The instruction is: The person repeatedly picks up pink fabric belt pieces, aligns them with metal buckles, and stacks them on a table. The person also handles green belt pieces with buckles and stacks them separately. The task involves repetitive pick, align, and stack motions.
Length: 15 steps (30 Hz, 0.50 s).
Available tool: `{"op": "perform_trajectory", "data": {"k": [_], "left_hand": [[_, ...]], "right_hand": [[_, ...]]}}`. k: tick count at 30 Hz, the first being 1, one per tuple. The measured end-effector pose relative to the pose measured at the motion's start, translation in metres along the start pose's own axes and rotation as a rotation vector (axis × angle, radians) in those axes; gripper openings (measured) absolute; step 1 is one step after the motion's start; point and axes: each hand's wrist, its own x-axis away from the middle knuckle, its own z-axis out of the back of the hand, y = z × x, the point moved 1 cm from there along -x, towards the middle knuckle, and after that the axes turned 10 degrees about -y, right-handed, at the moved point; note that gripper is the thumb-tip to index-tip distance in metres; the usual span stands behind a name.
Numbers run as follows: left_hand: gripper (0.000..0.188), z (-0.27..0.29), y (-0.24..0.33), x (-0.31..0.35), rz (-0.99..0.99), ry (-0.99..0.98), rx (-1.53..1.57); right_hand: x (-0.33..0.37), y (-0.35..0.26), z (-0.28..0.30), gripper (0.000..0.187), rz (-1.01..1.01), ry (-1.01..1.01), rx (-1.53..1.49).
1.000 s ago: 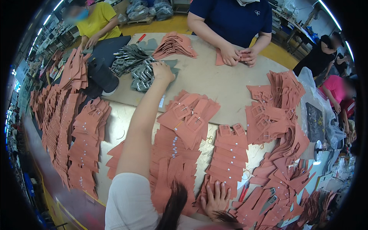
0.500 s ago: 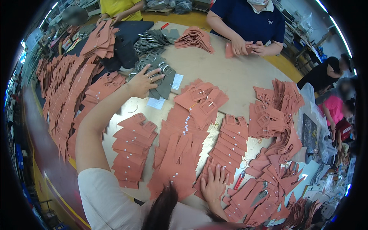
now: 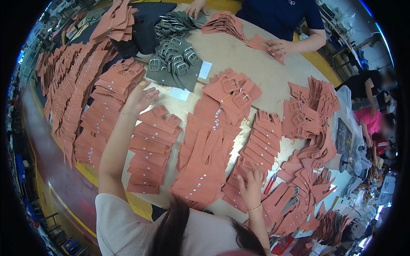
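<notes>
My left hand (image 3: 142,96) is open with its fingers stretched out, holding nothing. It hovers between a fanned stack of rust-coloured leather pieces (image 3: 117,81) and another rust stack (image 3: 154,130) with covered buckles. Beyond its fingertips lies a pile of dark grey buckled pieces (image 3: 176,70), touching nothing of mine. My right hand (image 3: 252,184) is open too, fingers apart and slightly bent, over the near end of a rust stack (image 3: 260,143). Whether its fingertips touch the pieces I cannot tell. Between my arms a wider rust stack (image 3: 200,166) lies fanned out.
Across the table (image 3: 226,51) a co-worker in navy has one hand (image 3: 278,48) on a rust piece and the other (image 3: 196,7) by a second grey pile (image 3: 175,24). White paper slips (image 3: 205,70) lie beside the grey pieces. A red tool (image 3: 270,184) sits right of my right hand.
My left hand has left the grey pile and drawn back toward me and left. My right hand has lifted its fingers from lying flat. The co-worker's hands have moved apart.
</notes>
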Motion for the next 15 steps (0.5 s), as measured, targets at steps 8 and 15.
{"op": "perform_trajectory", "data": {"k": [8, 15], "left_hand": [[0.042, -0.02, -0.01, -0.024, -0.008, -0.043, 0.11], [0.034, -0.021, -0.014, -0.046, -0.051, -0.024, 0.165]], "right_hand": [[-0.066, -0.048, 0.05, 0.027, 0.241, 0.077, -0.147], [-0.201, -0.093, 0.061, 0.024, 0.592, 0.085, -0.265]]}}
